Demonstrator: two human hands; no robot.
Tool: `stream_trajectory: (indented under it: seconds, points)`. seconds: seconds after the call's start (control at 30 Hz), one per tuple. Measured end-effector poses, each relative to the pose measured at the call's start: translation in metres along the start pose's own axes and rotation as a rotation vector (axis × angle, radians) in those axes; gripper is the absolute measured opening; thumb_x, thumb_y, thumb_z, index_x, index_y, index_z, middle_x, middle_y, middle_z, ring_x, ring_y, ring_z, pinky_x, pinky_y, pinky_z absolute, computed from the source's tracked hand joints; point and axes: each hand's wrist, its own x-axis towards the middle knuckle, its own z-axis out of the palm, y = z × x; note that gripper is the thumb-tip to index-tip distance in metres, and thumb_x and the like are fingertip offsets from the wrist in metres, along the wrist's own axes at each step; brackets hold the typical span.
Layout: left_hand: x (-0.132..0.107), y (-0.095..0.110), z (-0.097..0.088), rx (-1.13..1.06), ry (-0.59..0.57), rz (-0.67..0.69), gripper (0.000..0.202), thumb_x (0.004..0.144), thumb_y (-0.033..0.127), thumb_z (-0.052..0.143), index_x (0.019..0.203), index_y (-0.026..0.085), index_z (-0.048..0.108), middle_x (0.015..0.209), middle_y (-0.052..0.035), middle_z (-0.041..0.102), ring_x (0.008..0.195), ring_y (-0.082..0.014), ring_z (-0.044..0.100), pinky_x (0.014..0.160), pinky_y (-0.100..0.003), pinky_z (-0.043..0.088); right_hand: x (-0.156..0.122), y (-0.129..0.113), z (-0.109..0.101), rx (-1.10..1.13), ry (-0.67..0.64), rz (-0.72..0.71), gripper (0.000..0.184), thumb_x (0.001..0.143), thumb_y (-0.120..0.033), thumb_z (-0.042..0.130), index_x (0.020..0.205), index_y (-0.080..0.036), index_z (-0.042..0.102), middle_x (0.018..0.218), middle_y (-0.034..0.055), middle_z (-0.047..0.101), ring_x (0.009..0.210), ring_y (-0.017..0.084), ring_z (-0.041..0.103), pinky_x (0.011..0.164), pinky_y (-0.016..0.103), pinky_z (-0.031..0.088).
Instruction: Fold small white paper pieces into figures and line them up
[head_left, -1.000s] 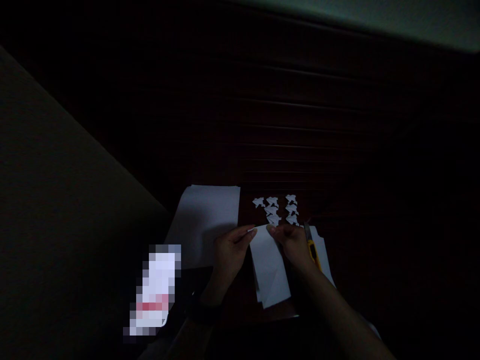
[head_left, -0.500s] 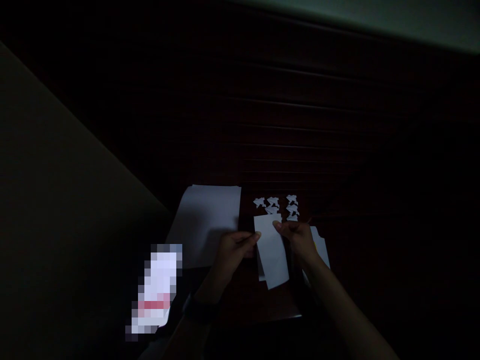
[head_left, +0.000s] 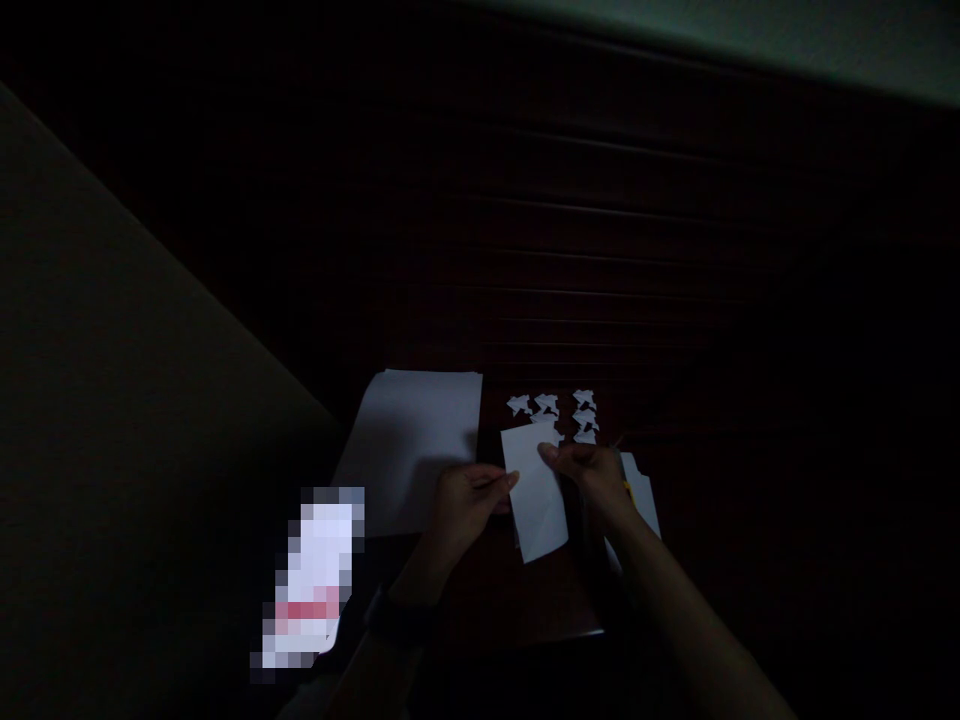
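Observation:
Between my two hands is a white paper strip (head_left: pixel 538 505), held tilted above the dark table (head_left: pixel 517 610). My left hand (head_left: pixel 469 500) pinches its left edge between thumb and fingers. Near the upper right edge, my right hand (head_left: pixel 592 475) grips it with the thumb on top and the fingers hidden behind. Just beyond the strip lie several small folded paper figures (head_left: pixel 584 418) in rows, some partly covered by it. A stack of white paper sheets (head_left: pixel 420 420) rests to the left of my left hand.
Right of my right forearm lies another white paper piece (head_left: pixel 643 490) with a small yellow item (head_left: pixel 628 491) by it. A bright pixelated screen-like object (head_left: pixel 319 575) is at lower left. Dark slatted panelling (head_left: pixel 585 290) rises behind the table. The room is very dim.
The paper strip has shifted slightly left and up at its lower end. Its layers now lie closer together, with the back layer mostly hidden. My right hand has moved a little left.

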Motion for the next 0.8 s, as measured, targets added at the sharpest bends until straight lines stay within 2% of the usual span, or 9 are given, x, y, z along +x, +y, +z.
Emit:
stream_trajectory:
  seconds: [0.13,0.33,0.43,0.57,0.8]
  points:
    - [0.002,-0.002,-0.002,0.020,0.035,0.049,0.021,0.068,0.032,0.069,0.073,0.012,0.070,0.076,-0.0095,0.073,0.066,-0.0219,0.069,0.058,-0.031,0.058,-0.001,-0.001,0.003,-0.031,-0.021,0.026,0.036,0.063,-0.047,0.071,0.055,-0.014,0.060,0.052,-0.0015,0.049,0.051,0.010,0.041,0.049,0.023,0.032]
    - [0.002,-0.005,-0.001,0.081,0.070,0.098,0.021,0.068,0.033,0.069,0.073,0.012,0.071,0.073,-0.0086,0.073,0.065,-0.0219,0.069,0.058,-0.031,0.058,-0.002,0.001,0.006,-0.007,-0.072,0.098,0.038,0.060,-0.045,0.074,0.048,-0.016,0.053,0.045,-0.0051,0.044,0.041,0.007,0.033,0.042,0.022,0.024]
    - [0.001,-0.003,-0.002,0.052,0.063,0.088,0.021,0.068,0.032,0.070,0.073,0.012,0.071,0.073,-0.0080,0.073,0.064,-0.0215,0.069,0.057,-0.030,0.058,-0.002,0.004,0.007,0.045,-0.062,0.101,0.038,0.059,-0.042,0.075,0.047,-0.016,0.051,0.045,-0.0052,0.045,0.042,0.007,0.034,0.043,0.022,0.027]
    - [0.000,0.002,-0.004,-0.004,0.072,0.042,0.021,0.065,0.032,0.072,0.072,0.012,0.070,0.073,-0.0083,0.073,0.064,-0.0218,0.069,0.057,-0.031,0.059,-0.002,0.008,0.009,0.117,-0.029,0.089,0.033,0.061,-0.041,0.075,0.052,-0.014,0.056,0.050,-0.0030,0.051,0.047,0.009,0.042,0.048,0.023,0.034]
    - [0.000,0.004,-0.007,-0.066,0.041,0.002,0.023,0.066,0.034,0.072,0.073,0.012,0.070,0.075,-0.0090,0.073,0.067,-0.0226,0.069,0.062,-0.033,0.059,-0.002,0.009,0.008,0.102,-0.035,0.082,0.033,0.063,-0.043,0.073,0.057,-0.013,0.061,0.055,0.0006,0.058,0.051,0.012,0.048,0.052,0.025,0.037]
